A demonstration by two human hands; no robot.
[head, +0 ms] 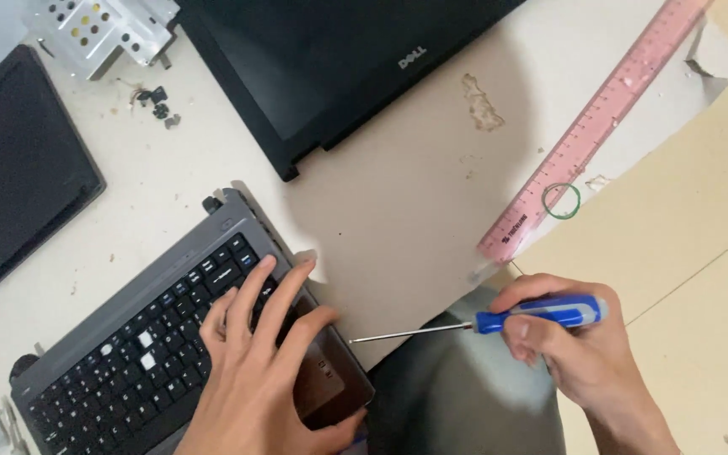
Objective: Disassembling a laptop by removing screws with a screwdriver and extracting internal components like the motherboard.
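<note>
The blue screwdriver (522, 313) sits in the right hand (579, 345), fingers curled tight around its handle. Its thin metal tip points at the corner of the grey laptop base (162, 337). The left hand (259, 362) lies flat and open on the keys, holding nothing. Farther out on the white table (398, 194) are a black laptop lid (330, 59), a pink ruler (591, 126) and a green rubber band (561, 201).

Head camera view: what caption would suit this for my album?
Left hand rests on a grey laptop base; right hand holds a blue-handled screwdriver.
</note>
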